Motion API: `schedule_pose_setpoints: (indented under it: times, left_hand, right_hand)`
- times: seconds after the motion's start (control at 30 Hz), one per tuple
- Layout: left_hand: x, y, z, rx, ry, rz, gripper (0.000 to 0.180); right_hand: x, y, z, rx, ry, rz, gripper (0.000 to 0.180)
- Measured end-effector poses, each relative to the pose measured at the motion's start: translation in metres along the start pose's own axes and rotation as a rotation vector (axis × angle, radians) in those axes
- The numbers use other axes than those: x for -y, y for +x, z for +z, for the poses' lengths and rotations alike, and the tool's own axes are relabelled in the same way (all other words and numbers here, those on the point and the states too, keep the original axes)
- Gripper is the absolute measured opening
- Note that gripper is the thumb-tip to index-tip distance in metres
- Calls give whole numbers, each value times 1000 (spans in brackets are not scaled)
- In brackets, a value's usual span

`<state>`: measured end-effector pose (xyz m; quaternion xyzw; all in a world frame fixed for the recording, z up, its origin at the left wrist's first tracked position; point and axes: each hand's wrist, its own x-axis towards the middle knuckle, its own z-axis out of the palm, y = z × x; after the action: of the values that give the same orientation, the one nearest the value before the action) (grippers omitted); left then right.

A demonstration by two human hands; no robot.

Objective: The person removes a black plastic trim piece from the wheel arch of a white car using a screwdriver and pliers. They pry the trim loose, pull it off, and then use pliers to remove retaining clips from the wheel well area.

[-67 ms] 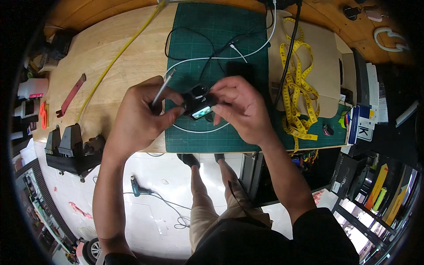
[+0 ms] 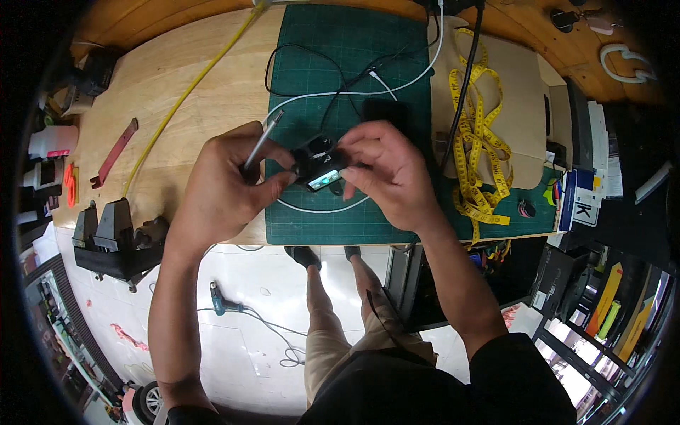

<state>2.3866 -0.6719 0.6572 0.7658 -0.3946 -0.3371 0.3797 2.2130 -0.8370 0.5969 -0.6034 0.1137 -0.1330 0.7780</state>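
Between my two hands, above the green cutting mat (image 2: 322, 230), is a small black electronic device (image 2: 316, 164) with a lit screen (image 2: 324, 180) on its near face and a round part on top. My left hand (image 2: 230, 180) grips its left side with thumb and fingers. A slim silver pen-like tool (image 2: 263, 138) is also tucked in that hand, its tip pointing up and away. My right hand (image 2: 388, 173) pinches the device's right edge between thumb and fingers. Just beyond the device lies a dark flat object (image 2: 384, 111), partly hidden by my right fingers.
White cable (image 2: 319, 93) and black cables cross the mat. A yellow measuring tape (image 2: 482, 142) lies heaped on cardboard (image 2: 524, 106) at right. On the left are a red pry bar (image 2: 115, 152), a yellow cord (image 2: 185, 92) and a black clamp-like tool (image 2: 113, 241). A heat gun (image 2: 217, 299) rests on the floor.
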Motion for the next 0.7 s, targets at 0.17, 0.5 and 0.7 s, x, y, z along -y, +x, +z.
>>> schedule_pose_setpoints:
  times: [0.17, 0.5, 0.7]
  left_hand:
    - [-5, -4, -3, -64, 308, 226, 22]
    - [8, 3, 3, -83, -240, -151, 39]
    - [26, -48, 39, -365, -403, -272, 24]
  right_hand:
    - [-3, 4, 1, 13, -8, -9, 37]
    - [-10, 10, 5, -74, 45, 7, 35]
    - [-21, 40, 12, -264, -53, 322, 28]
